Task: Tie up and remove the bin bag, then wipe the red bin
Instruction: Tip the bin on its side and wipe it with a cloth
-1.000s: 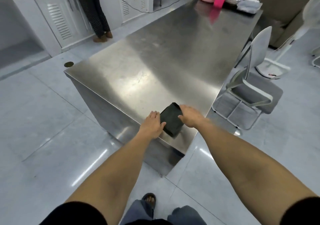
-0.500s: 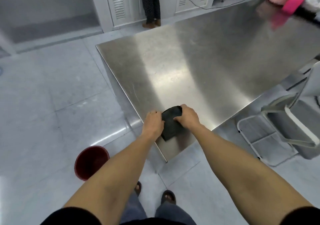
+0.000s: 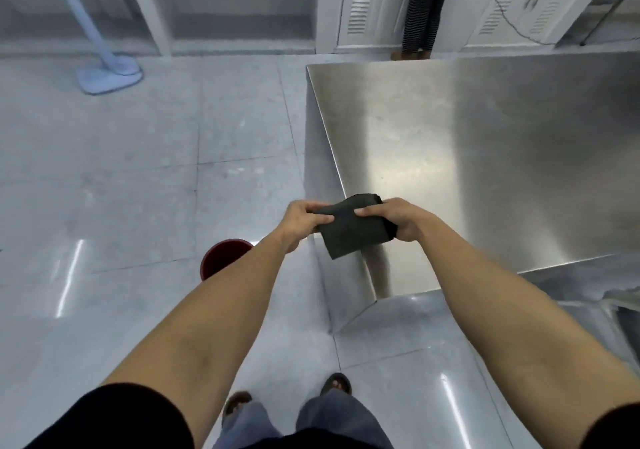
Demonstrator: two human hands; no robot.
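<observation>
- Red bin [image 3: 221, 258] sits on the floor at about 7 o'clock from the hands, just left of the steel table's near corner. Left forearm covers part of it; only the rim and part of the dark inside show. No bag visible in it from here, so judging the bag step done, but most of the inside is hidden.
- Folded dark cloth [image 3: 353, 228] is held up over the table corner, between both hands, clear of the tabletop.
- Left hand [image 3: 304, 218] closed on the cloth's left edge, thumb on top, fingers curled under.
- Right hand [image 3: 398, 218] closed on the right edge, thumb pressed on the top face, rest of the cloth wrapped round the palm side.
- Step in hand, my read: readying the cloth to wipe the bin.
- Doing it well: keep the fold flat and firm so one clean face meets the plastic. Hand it over to a single hand, free the other to steady the rim. Bin looks light and stands on smooth tile, so it will likely skate or tip if pushed without a hold.
- Wipe rim first, then walls top down, base last; refold to a fresh face when one gets dirty.
- Steel table [image 3: 502, 157] runs off to 2 o'clock; bare where I can see it.
- Mop [image 3: 107, 74] stands on the floor at 10 o'clock, well apart.
- Another person's legs [image 3: 420, 8] at 1 o'clock by the white cabinets, far from the work.
</observation>
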